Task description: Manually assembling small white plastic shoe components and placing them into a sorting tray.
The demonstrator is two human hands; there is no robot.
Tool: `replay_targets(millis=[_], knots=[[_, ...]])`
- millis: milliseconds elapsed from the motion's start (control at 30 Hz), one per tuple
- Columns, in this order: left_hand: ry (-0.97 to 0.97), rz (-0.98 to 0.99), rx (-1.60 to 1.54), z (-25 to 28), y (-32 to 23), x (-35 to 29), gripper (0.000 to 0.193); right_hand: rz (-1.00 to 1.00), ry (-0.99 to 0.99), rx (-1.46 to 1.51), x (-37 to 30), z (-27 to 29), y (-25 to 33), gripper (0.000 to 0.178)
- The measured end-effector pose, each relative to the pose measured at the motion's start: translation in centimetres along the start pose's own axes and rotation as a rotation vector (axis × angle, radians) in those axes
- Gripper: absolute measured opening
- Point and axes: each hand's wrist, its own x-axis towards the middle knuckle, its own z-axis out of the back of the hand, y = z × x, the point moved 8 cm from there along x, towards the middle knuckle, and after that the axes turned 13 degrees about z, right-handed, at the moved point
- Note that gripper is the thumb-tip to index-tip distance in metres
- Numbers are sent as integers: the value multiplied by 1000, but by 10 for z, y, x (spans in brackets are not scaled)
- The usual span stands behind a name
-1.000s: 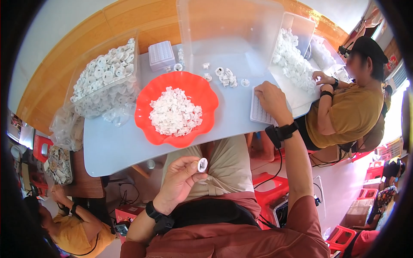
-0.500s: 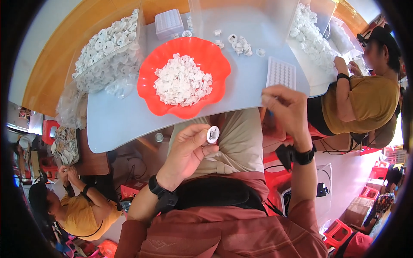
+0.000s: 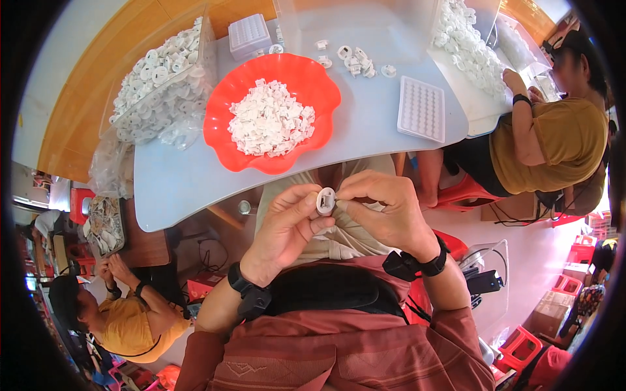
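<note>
Over my lap, my left hand (image 3: 284, 225) is closed on a round white plastic part (image 3: 325, 202), pinched between thumb and fingers. A rectangular opening shows in the part's face, turned up toward me. At its right side, my right hand (image 3: 386, 207) has thumb and forefinger pressed together, their tips close against the part's edge. Whatever small thing they pinch is too small to make out. Beyond my hands, a red wavy-rimmed bowl (image 3: 218, 130) on the table holds a heap of small white plastic pieces (image 3: 270, 117).
On the grey-blue table (image 3: 171, 189) lie a white tray with rows of small hollows (image 3: 421, 109), loose white round parts (image 3: 358, 63) and a stacked tray box (image 3: 250, 34). A clear bin (image 3: 163, 78) of white parts stands left. Co-workers sit right (image 3: 548, 143) and lower left (image 3: 134, 326).
My right hand has come from beside the hollowed tray, left and down to the round part. My left hand keeps holding the part, nearly in place.
</note>
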Motion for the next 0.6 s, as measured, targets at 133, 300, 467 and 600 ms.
replay_targets(millis=[133, 300, 467, 600], knots=[[-21, 24, 28, 4, 4, 0, 18, 147, 29, -91, 1, -5, 6, 17], [-42, 33, 36, 4, 7, 0, 18, 242, -17, -246, -4, -5, 12, 16], [-67, 42, 58, 2, 10, 0, 17, 227, -21, -238, -4, -5, 12, 10], [-98, 35, 88, 3, 11, 1, 16, 151, -13, -181, -4, -3, 5, 6]])
